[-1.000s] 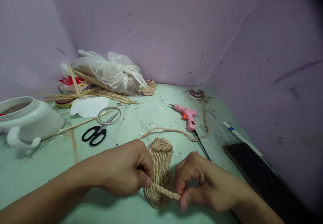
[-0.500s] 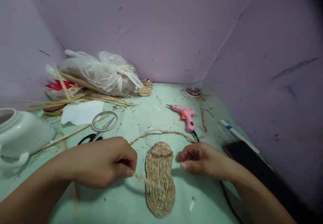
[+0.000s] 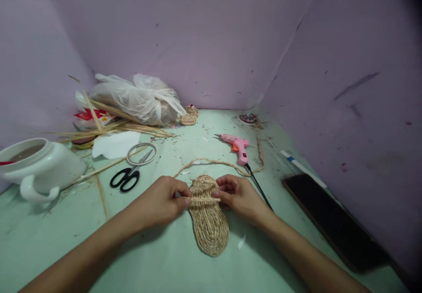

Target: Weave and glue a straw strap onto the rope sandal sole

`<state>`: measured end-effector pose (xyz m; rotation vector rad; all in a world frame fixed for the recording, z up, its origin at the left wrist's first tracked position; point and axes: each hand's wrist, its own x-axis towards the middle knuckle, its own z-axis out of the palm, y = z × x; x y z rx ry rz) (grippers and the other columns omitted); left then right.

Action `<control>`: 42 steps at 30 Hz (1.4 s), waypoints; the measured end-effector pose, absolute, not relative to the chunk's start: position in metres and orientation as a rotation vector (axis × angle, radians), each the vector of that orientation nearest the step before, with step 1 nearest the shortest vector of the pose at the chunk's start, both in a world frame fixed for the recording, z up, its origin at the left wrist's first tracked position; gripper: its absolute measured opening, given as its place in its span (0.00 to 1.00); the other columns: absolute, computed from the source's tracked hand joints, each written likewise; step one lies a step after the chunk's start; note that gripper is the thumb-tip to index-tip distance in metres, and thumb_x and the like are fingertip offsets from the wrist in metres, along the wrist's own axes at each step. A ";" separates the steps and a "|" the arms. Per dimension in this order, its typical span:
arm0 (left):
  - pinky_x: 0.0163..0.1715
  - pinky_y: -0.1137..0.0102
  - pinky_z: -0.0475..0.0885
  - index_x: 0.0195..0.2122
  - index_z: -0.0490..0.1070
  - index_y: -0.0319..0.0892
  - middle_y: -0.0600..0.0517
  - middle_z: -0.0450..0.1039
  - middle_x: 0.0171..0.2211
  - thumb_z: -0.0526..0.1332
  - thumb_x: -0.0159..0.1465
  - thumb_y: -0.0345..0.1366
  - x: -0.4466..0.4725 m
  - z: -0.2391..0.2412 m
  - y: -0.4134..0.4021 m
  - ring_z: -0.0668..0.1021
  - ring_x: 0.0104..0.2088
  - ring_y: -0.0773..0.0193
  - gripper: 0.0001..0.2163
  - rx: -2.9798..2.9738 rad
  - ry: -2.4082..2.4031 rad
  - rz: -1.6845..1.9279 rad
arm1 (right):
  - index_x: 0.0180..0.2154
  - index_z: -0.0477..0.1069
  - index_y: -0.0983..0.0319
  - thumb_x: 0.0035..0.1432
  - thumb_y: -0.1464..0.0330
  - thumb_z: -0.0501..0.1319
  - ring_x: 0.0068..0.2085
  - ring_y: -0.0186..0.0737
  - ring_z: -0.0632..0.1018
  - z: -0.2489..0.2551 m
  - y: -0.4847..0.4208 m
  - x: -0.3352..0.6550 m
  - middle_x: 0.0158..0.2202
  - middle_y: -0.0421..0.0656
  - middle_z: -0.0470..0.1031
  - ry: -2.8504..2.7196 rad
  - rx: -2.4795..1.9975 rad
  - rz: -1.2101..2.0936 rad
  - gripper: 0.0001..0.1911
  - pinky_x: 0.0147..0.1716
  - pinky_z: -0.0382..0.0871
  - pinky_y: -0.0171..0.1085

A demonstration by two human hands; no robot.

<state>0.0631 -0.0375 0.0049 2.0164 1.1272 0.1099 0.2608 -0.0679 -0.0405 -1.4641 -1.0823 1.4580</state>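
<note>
A sole-shaped piece of coiled straw braid [image 3: 211, 231] lies flat on the pale green table [image 3: 158, 258]. Across its upper part runs a braided straw cord [image 3: 205, 201], its free end near the right edge. My left hand [image 3: 168, 199] is closed at the left edge, pinching the cord between thumb and fingers. At the upper right edge, my right hand [image 3: 239, 196] is closed, thumb on top of the sole just above the cord's end; its fingertips are partly hidden. The cord's long part [image 3: 211, 161] curves behind the sole.
A pink glue gun [image 3: 235, 145] with a black cable lies beyond my right hand. Black-handled scissors [image 3: 127, 178], a tape ring [image 3: 141, 154] and a white pitcher [image 3: 42, 165] stand leftward. A dark phone-like slab [image 3: 329, 222] lies right; a plastic bag [image 3: 138, 99] sits behind.
My left hand has moved right with the cord, which now lies across the sole's upper part. My right hand has moved left and closed at the sole's edge. The view has shifted slightly.
</note>
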 end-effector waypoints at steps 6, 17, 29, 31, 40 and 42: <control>0.27 0.74 0.62 0.26 0.73 0.35 0.53 0.68 0.23 0.57 0.57 0.35 0.056 0.008 -0.047 0.69 0.26 0.69 0.09 2.051 0.999 0.334 | 0.28 0.64 0.63 0.35 0.67 0.69 0.20 0.29 0.68 -0.029 -0.074 0.256 0.18 0.33 0.67 -0.977 -1.294 1.546 0.17 0.21 0.64 0.30; 0.21 0.76 0.57 0.23 0.71 0.37 0.55 0.64 0.20 0.55 0.57 0.39 0.055 0.020 -0.052 0.63 0.21 0.71 0.11 2.034 1.203 0.452 | 0.30 0.70 0.65 0.30 0.71 0.72 0.23 0.34 0.75 -0.030 -0.074 0.253 0.23 0.40 0.75 -0.763 -1.242 1.623 0.20 0.23 0.68 0.33; 0.20 0.75 0.54 0.20 0.70 0.36 0.57 0.57 0.16 0.56 0.52 0.37 0.071 0.017 -0.051 0.59 0.20 0.71 0.10 1.911 1.305 0.331 | 0.30 0.71 0.66 0.29 0.78 0.68 0.25 0.32 0.75 -0.035 -0.073 0.252 0.28 0.41 0.77 -0.756 -1.185 1.687 0.18 0.25 0.69 0.33; 0.20 0.75 0.53 0.19 0.69 0.36 0.57 0.56 0.16 0.56 0.52 0.37 0.074 0.018 -0.050 0.58 0.20 0.72 0.10 1.892 1.285 0.325 | 0.30 0.71 0.66 0.29 0.79 0.68 0.24 0.32 0.75 -0.035 -0.073 0.252 0.27 0.41 0.77 -0.750 -1.181 1.691 0.18 0.25 0.69 0.33; 0.20 0.75 0.53 0.17 0.67 0.37 0.59 0.52 0.14 0.58 0.49 0.37 0.082 0.016 -0.043 0.55 0.18 0.73 0.09 1.753 1.253 0.346 | 0.31 0.73 0.66 0.30 0.79 0.66 0.25 0.33 0.76 -0.037 -0.072 0.254 0.27 0.41 0.77 -0.782 -1.136 1.737 0.18 0.28 0.70 0.34; 0.19 0.75 0.52 0.17 0.67 0.37 0.59 0.52 0.14 0.58 0.49 0.37 0.081 0.014 -0.041 0.55 0.18 0.73 0.09 1.734 1.250 0.340 | 0.31 0.73 0.66 0.30 0.80 0.66 0.25 0.33 0.76 -0.036 -0.072 0.254 0.26 0.40 0.77 -0.789 -1.140 1.733 0.18 0.28 0.69 0.34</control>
